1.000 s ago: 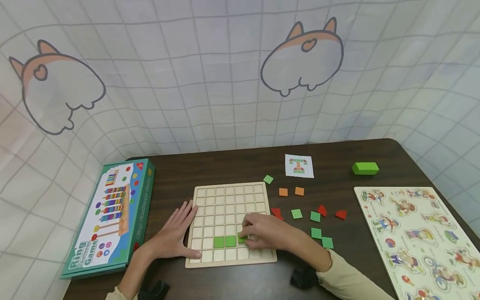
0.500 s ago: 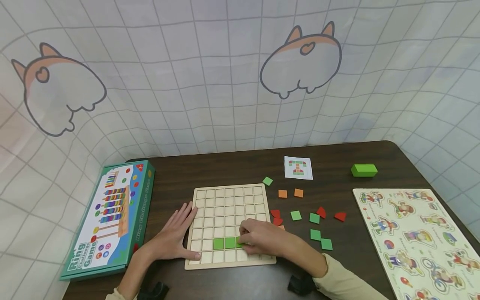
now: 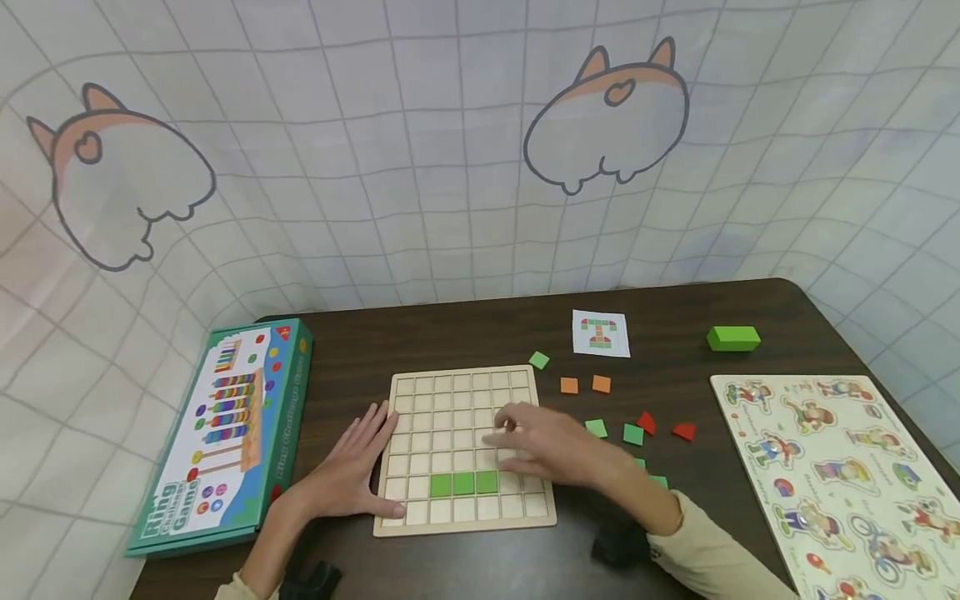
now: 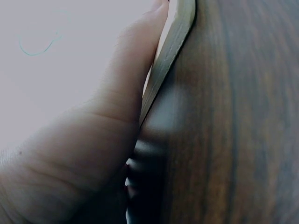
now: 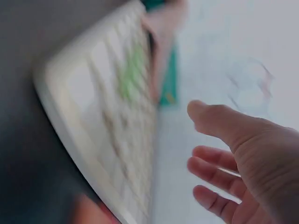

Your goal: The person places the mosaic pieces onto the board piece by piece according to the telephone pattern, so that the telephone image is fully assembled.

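A pale wooden grid board [image 3: 432, 422] lies flat on the dark table. Three green square tiles [image 3: 463, 483] sit side by side in one row of its cells, second from the front. My left hand [image 3: 341, 475] rests along the board's left edge, fingers spread and thumb at the front corner; the left wrist view has this hand [image 4: 88, 130] against the board's edge [image 4: 170, 56]. Over the right part of the board is my right hand [image 3: 558, 446], its fingers apart and holding nothing. Its loosely bent fingers [image 5: 215, 175] also show in the right wrist view, beside the blurred board [image 5: 79, 84].
Right of the board lie loose green squares [image 3: 633, 434], orange squares [image 3: 602, 383] and red pieces [image 3: 683, 432]. A pattern card [image 3: 601, 333] and a green block [image 3: 732, 338] are farther back. A game box [image 3: 217, 433] stands left, a picture board [image 3: 817, 467] right.
My right hand has let go of the third green tile, now fully visible in its cell. The hand has lifted back to the right with fingers spread. My left hand has stayed put.
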Tool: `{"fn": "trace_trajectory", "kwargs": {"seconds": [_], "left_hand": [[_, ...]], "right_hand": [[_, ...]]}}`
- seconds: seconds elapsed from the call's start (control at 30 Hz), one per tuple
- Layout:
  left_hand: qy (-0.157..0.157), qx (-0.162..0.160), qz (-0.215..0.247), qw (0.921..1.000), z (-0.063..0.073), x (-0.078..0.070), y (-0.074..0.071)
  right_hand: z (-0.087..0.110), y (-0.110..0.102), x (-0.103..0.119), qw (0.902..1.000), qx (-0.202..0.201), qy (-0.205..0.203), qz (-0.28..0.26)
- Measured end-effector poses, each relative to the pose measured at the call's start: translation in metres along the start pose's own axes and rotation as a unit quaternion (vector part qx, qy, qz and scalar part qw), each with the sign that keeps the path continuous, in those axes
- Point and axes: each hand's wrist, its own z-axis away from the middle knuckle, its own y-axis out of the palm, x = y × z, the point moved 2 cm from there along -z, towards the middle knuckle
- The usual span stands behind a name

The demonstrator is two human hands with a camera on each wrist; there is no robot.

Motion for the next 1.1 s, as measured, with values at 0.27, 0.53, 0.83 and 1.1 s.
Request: {"fn": "trace_trajectory", "kwargs": {"seconds": [0.27, 0.53, 0.83, 1.1], "left_hand": [[0.003, -0.001, 0.004, 1.0000, -0.001, 0.001, 0.001], [0.000, -0.004, 0.005, 1.0000, -0.001, 0.000, 0.001], [-0.004, -0.006, 0.003, 1.0000, 0.000, -0.001, 0.001], [-0.004, 0.000, 0.003, 1.0000, 0.000, 0.001, 0.002]], "right_hand": [[0.047, -0.035, -0.042, 0.9924, -0.050, 0.110, 0.025], [0.070, -0.013, -0.051, 0.9940, 0.001, 0.103, -0.036], [0.065, 0.003, -0.041, 0.9921, 0.008, 0.094, -0.082], [0.064, 0.004, -0.037, 0.9845, 0.016, 0.157, -0.077]]}}
